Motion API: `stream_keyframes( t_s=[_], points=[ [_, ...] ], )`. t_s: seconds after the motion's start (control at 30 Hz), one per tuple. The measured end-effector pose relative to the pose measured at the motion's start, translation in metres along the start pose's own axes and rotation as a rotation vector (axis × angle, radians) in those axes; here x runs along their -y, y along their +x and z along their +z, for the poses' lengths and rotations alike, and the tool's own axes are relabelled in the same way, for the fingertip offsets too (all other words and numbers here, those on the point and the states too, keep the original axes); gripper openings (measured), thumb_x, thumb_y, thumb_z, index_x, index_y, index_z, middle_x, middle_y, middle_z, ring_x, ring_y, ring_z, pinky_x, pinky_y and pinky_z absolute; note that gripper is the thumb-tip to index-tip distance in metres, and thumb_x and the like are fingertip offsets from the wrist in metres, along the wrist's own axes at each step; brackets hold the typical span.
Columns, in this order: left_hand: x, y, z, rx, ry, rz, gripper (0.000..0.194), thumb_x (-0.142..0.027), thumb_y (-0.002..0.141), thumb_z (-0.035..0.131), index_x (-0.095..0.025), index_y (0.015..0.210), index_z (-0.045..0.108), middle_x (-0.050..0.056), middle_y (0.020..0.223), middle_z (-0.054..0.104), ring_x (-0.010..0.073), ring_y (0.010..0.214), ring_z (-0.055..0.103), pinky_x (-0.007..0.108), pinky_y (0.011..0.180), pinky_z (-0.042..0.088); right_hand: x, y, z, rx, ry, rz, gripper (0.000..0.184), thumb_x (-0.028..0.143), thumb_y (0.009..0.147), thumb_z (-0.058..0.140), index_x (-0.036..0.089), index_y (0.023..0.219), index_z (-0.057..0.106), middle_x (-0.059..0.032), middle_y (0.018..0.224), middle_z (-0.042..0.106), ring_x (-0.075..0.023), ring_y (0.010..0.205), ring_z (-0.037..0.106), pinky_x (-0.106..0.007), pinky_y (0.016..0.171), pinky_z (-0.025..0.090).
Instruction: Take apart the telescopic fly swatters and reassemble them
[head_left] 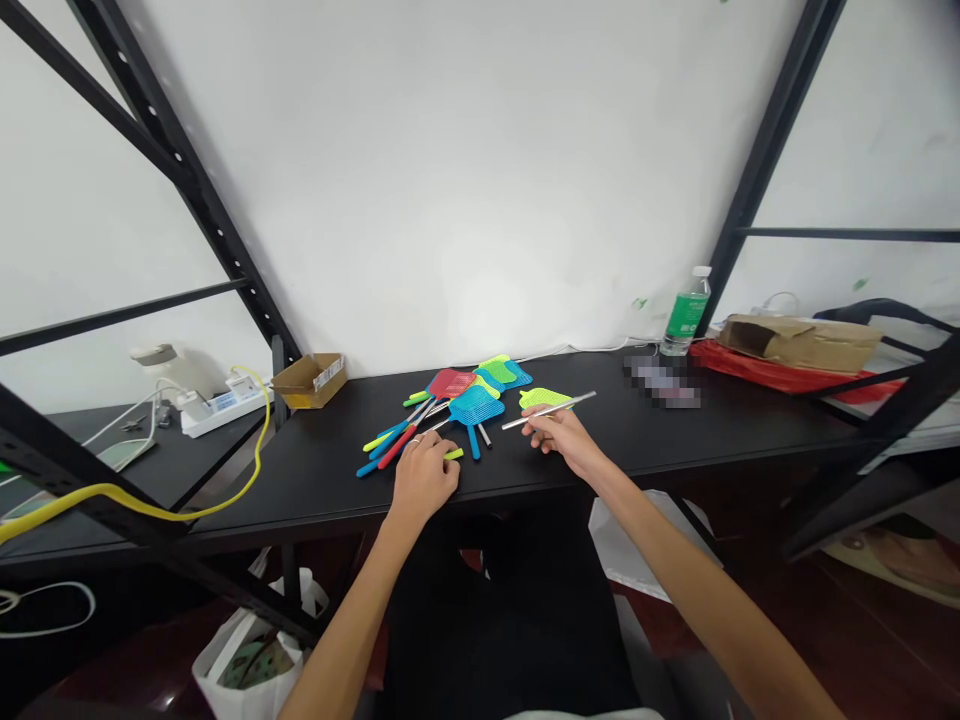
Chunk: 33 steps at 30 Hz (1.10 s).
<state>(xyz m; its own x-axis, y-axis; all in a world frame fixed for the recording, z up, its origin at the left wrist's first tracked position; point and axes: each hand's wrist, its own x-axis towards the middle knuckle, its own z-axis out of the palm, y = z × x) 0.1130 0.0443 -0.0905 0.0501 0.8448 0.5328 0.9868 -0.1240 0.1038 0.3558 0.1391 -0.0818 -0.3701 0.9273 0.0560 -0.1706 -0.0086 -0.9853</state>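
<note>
My right hand (556,430) is raised a little over the black tabletop, its fingers pinching a thin silver metal rod (551,411) that slants up to the right; both rod ends look bare. Behind it is a yellow-green fly swatter head (544,399). My left hand (427,472) is low at the table, fingers curled, with a short yellow-green handle (454,454) poking out at its thumb side; the grip itself is mostly hidden. Just beyond lies a pile of fly swatters, including a blue one (477,405) and a red one (451,382), their handles fanned toward the left.
A small open cardboard box (309,382) stands at the table's back left, near a white power strip (229,405) and a yellow cable (259,450). At the right are a water bottle (686,315), a blurred item (664,382) and a brown carton (802,343). Black shelf posts flank both sides.
</note>
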Motion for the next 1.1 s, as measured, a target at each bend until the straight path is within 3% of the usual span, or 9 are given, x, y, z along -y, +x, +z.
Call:
stream_keyframes(
  t_s=[0.17, 0.23, 0.33, 0.43, 0.53, 0.7, 0.93, 1.1],
  points=[
    [-0.002, 0.0, -0.001, -0.001, 0.012, 0.013, 0.013, -0.016, 0.081, 0.053, -0.023, 0.086, 0.063, 0.007, 0.091, 0.066, 0.026, 0.091, 0.061, 0.038, 0.082, 0.047, -0.001, -0.001, -0.001, 0.075, -0.016, 0.001, 0.037, 0.047, 0.085, 0.057, 0.018, 0.101, 0.073, -0.0093, 0.09, 0.073, -0.0133, 0.064, 0.061, -0.02, 0.047, 0.039],
    [-0.002, -0.001, -0.001, -0.007, 0.016, 0.013, 0.011, -0.016, 0.081, 0.054, -0.023, 0.086, 0.06, 0.006, 0.09, 0.066, 0.0259, 0.089, 0.062, 0.038, 0.081, 0.046, -0.003, -0.001, -0.002, 0.09, 0.007, -0.003, 0.036, 0.047, 0.085, 0.055, 0.017, 0.096, 0.073, -0.0066, 0.081, 0.07, -0.0124, 0.06, 0.058, -0.021, 0.047, 0.038],
    [-0.002, -0.001, -0.001, -0.014, 0.013, 0.017, 0.011, -0.015, 0.081, 0.052, -0.023, 0.088, 0.056, 0.006, 0.09, 0.067, 0.026, 0.087, 0.062, 0.039, 0.081, 0.044, -0.006, 0.002, -0.001, 0.05, 0.044, -0.052, 0.025, 0.042, 0.08, 0.061, 0.018, 0.084, 0.067, 0.0023, 0.062, 0.052, -0.0088, 0.049, 0.043, -0.021, 0.044, 0.031],
    [-0.003, -0.001, -0.002, -0.004, 0.015, 0.017, 0.011, -0.015, 0.082, 0.051, -0.023, 0.089, 0.055, 0.006, 0.09, 0.068, 0.026, 0.084, 0.062, 0.039, 0.08, 0.044, -0.008, 0.002, 0.001, 0.02, 0.047, -0.088, 0.021, 0.038, 0.075, 0.07, 0.021, 0.08, 0.058, 0.0071, 0.056, 0.042, -0.0077, 0.046, 0.035, -0.021, 0.043, 0.027],
    [-0.004, -0.001, -0.003, 0.021, 0.039, 0.007, 0.012, -0.016, 0.084, 0.049, -0.023, 0.092, 0.055, 0.005, 0.086, 0.068, 0.0257, 0.081, 0.062, 0.038, 0.078, 0.044, -0.008, 0.0, 0.004, 0.049, 0.043, -0.112, 0.026, 0.041, 0.075, 0.073, 0.02, 0.079, 0.058, 0.0047, 0.061, 0.052, -0.0086, 0.05, 0.044, -0.021, 0.046, 0.032],
    [-0.004, -0.001, -0.005, 0.045, 0.037, 0.023, 0.018, -0.016, 0.087, 0.045, -0.022, 0.1, 0.056, 0.005, 0.086, 0.068, 0.0245, 0.081, 0.063, 0.036, 0.076, 0.043, -0.006, -0.002, 0.007, 0.099, 0.052, -0.065, 0.036, 0.051, 0.081, 0.066, 0.017, 0.091, 0.072, -0.0071, 0.079, 0.071, -0.0128, 0.059, 0.06, -0.022, 0.049, 0.039],
    [-0.006, -0.002, -0.009, 0.077, -0.004, 0.115, 0.026, -0.017, 0.093, 0.038, -0.023, 0.109, 0.058, 0.004, 0.081, 0.064, 0.0233, 0.081, 0.062, 0.033, 0.074, 0.044, -0.01, 0.0, 0.004, 0.173, 0.016, -0.082, 0.04, 0.051, 0.085, 0.062, 0.017, 0.1, 0.075, -0.0115, 0.092, 0.076, -0.0137, 0.065, 0.064, -0.02, 0.051, 0.04],
    [-0.006, -0.004, -0.011, 0.091, -0.082, 0.187, 0.032, -0.017, 0.096, 0.036, -0.024, 0.121, 0.055, 0.004, 0.094, 0.068, 0.0221, 0.087, 0.064, 0.033, 0.077, 0.045, -0.009, -0.001, 0.005, 0.21, -0.021, -0.093, 0.041, 0.051, 0.086, 0.06, 0.017, 0.103, 0.075, -0.0124, 0.096, 0.077, -0.014, 0.066, 0.065, -0.02, 0.051, 0.04]
  ],
)
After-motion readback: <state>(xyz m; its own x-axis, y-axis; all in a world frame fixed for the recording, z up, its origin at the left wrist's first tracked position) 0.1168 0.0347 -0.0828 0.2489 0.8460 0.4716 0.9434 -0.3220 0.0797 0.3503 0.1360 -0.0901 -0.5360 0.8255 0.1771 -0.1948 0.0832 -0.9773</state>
